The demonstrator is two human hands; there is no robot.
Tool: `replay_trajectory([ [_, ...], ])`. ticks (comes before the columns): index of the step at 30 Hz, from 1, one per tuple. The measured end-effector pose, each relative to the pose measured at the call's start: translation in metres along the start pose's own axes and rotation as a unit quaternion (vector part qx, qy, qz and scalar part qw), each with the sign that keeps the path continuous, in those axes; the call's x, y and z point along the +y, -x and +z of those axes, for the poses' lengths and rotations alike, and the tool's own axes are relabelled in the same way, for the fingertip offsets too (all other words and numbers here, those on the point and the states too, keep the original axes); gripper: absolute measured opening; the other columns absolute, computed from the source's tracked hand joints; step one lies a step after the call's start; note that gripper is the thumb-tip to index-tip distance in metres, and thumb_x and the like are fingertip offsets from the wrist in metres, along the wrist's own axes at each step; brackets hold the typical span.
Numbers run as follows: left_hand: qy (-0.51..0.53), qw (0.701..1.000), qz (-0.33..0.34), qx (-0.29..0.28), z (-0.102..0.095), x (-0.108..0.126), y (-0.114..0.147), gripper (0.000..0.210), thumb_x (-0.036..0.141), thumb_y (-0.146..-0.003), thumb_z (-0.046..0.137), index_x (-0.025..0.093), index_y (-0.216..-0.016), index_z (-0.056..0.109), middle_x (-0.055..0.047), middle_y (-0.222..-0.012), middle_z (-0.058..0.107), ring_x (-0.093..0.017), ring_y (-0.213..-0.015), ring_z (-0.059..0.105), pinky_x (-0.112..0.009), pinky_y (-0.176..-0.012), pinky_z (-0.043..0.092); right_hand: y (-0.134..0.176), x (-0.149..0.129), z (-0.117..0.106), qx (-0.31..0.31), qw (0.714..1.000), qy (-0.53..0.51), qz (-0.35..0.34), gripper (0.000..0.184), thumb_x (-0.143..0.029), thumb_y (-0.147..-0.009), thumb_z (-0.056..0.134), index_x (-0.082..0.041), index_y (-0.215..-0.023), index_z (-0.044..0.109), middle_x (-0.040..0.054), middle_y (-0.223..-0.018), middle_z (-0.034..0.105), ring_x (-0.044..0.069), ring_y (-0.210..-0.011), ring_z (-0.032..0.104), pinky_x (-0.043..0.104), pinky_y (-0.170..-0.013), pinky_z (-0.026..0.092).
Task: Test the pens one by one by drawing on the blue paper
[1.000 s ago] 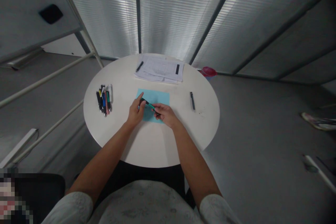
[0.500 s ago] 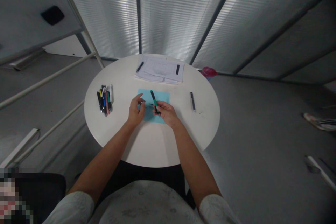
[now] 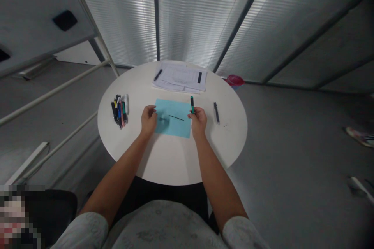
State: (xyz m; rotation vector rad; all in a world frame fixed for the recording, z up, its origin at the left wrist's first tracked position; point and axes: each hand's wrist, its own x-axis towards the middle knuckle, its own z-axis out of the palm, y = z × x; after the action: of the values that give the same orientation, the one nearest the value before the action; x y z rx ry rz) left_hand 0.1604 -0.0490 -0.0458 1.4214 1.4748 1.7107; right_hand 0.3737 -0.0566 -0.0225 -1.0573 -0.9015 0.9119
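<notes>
A blue sheet lies on the round white table. Across its middle runs a thin dark line or stick; I cannot tell whether it is drawn or a separate piece. At the sheet's right edge, my right hand grips a green and black pen, its dark end pointing up. My left hand hovers by the left edge with bent fingers and thumb apart, and nothing shows between them. A shadow falls on the sheet beside it.
To the left lies a bunch of several pens. A dark pen rests at the right. White papers with a black pen on them are at the back. A red basket stands beyond the table.
My hands have moved apart. The right one carried the green pen rightward to the sheet's edge, and the left one shifted slightly left. The dark line on the sheet is now uncovered.
</notes>
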Motion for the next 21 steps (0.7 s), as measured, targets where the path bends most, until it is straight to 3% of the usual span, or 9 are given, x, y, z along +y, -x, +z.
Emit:
replay_trajectory([
  [4,0.067,0.994,-0.08,0.01,-0.003,-0.003,-0.006,0.017,0.018,-0.071,0.053,0.02,-0.084,0.063,-0.001,-0.074,0.059,-0.014,-0.066,0.053,-0.028,-0.062,0.044,0.003,0.005,0.002,0.004,0.986,0.137,-0.098,0.02,-0.023,-0.072,0.061,-0.022,-0.092,0.059,-0.001,-0.083,0.06,0.014,-0.076,0.053,0.028,-0.077,0.045],
  [9,0.077,0.994,-0.077,-0.001,-0.002,0.002,-0.003,0.02,0.015,-0.066,0.054,0.022,-0.082,0.064,-0.002,-0.077,0.061,-0.016,-0.074,0.056,-0.029,-0.067,0.046,0.007,0.009,0.002,-0.014,0.954,0.226,-0.198,0.016,-0.015,-0.072,0.05,-0.02,-0.086,0.055,0.001,-0.084,0.057,0.015,-0.079,0.053,0.03,-0.078,0.045],
  [15,0.072,0.995,-0.072,-0.008,-0.003,0.005,-0.003,0.026,0.012,-0.062,0.051,0.023,-0.082,0.065,-0.001,-0.078,0.06,-0.017,-0.076,0.057,-0.029,-0.066,0.047,0.008,0.013,0.001,-0.024,0.942,0.277,-0.189,0.015,-0.012,-0.069,0.045,-0.021,-0.08,0.052,0.0008,-0.079,0.057,0.016,-0.078,0.054,0.029,-0.076,0.045],
  [21,0.064,0.996,-0.068,-0.015,-0.004,0.004,-0.003,0.024,0.014,-0.062,0.05,0.022,-0.081,0.064,-0.002,-0.078,0.061,-0.018,-0.076,0.058,-0.031,-0.066,0.048,0.011,0.013,-0.003,0.021,0.911,0.384,-0.151,0.016,-0.012,-0.072,0.044,-0.021,-0.081,0.055,0.0022,-0.077,0.061,0.019,-0.077,0.055,0.031,-0.076,0.043],
])
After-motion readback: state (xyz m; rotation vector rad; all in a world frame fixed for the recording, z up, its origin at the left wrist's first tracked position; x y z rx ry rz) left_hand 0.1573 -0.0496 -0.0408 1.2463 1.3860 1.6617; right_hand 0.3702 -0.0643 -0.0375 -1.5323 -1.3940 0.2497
